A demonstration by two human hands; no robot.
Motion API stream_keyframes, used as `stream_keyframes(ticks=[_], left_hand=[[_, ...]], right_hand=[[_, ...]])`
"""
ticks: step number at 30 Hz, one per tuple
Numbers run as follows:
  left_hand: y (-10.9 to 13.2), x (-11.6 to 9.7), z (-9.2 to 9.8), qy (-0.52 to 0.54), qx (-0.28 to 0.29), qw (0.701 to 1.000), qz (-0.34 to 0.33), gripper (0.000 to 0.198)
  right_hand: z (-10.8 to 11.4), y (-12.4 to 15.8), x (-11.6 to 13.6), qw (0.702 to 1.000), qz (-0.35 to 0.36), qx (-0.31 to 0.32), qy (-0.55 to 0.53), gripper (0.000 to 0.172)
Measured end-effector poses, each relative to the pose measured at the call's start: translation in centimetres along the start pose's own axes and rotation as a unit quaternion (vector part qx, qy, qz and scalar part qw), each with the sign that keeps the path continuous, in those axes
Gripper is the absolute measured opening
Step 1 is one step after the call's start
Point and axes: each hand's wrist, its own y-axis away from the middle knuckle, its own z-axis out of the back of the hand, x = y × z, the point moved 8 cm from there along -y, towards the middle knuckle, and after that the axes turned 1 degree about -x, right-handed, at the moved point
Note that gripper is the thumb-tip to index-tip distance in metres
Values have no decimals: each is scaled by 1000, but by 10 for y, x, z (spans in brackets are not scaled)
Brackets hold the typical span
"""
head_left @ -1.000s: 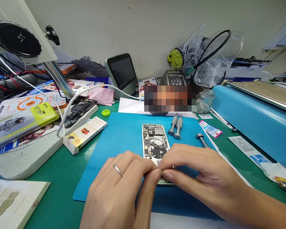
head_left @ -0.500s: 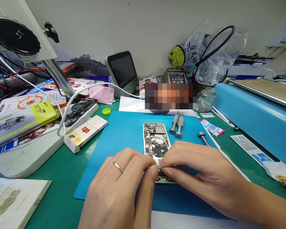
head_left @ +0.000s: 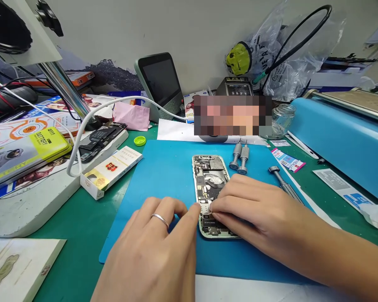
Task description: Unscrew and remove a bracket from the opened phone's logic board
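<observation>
An opened phone [head_left: 208, 175] with its circuit boards bare lies on a blue mat [head_left: 166, 167]. My left hand [head_left: 154, 247], a ring on one finger, rests at the phone's left edge with curled fingers, its thumb tip touching the frame. My right hand [head_left: 255, 209] covers the phone's lower right part, with the fingertips pinched on a small part inside; what they hold is too small to name. Two grey screwdrivers [head_left: 240, 157] lie just beyond the phone, a third screwdriver [head_left: 283, 182] to the right.
A cigarette box [head_left: 111, 170] and a white cable [head_left: 82, 134] lie left of the mat. A small screen [head_left: 159, 84], a glass jar [head_left: 282, 119], a plastic bag [head_left: 290, 54] and a blue machine [head_left: 343, 138] stand behind and right. Boxes [head_left: 25, 147] pile at left.
Both hands came down and forward onto the phone's lower half. The pinch that was held just above the phone now touches its inside. The view shifted slightly.
</observation>
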Motion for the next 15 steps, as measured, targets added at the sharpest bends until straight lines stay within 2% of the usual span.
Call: stream_keyframes(ticks=[4,15], left_hand=[[3,-2,-3,-21,25,999,-20,62],[1,-9,-11,-62,45,995,-59,65]], right_hand=[[1,-3,4,1000,12,-6,22,30],[-4,-4,2,1000,-1,9,10,28]])
